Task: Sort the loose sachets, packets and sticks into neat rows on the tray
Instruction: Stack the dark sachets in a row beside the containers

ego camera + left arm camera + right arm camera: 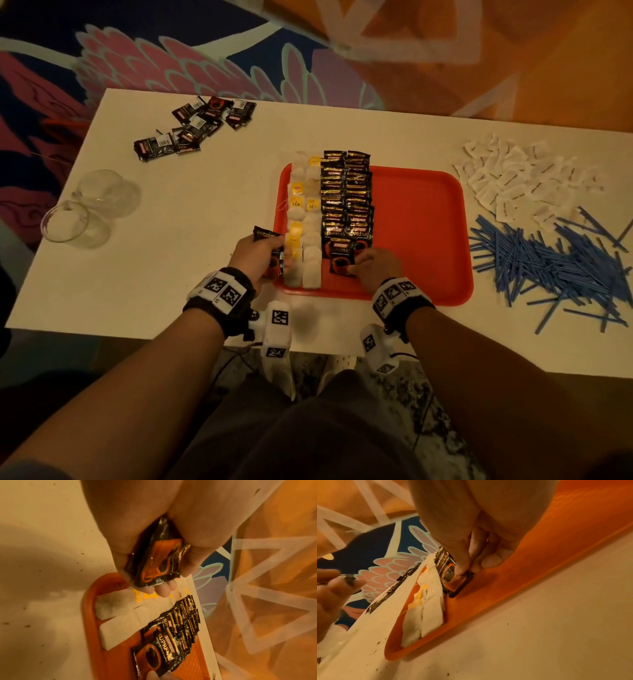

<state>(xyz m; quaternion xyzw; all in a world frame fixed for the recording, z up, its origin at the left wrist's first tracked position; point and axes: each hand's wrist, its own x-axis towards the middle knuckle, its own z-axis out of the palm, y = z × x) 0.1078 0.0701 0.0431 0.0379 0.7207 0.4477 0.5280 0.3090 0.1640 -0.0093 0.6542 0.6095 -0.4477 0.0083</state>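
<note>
A red tray (421, 240) lies mid-table. Its left part carries two rows of white and yellow tea bags (305, 219) and two rows of black coffee sachets (346, 192). My left hand (279, 255) hovers at the tray's front left edge and grips a small stack of black coffee sachets (157, 563). My right hand (363, 267) is at the near end of the coffee rows, where thumb and fingers pinch the front coffee sachet (453, 582) as it lies on the tray (522, 568). The right part of the tray is bare.
Loose black sachets (195, 126) lie at the back left, with two clear glass cups (89, 209) on their sides at the left. A heap of white sachets (524, 178) and a pile of blue sticks (555, 263) sit right of the tray.
</note>
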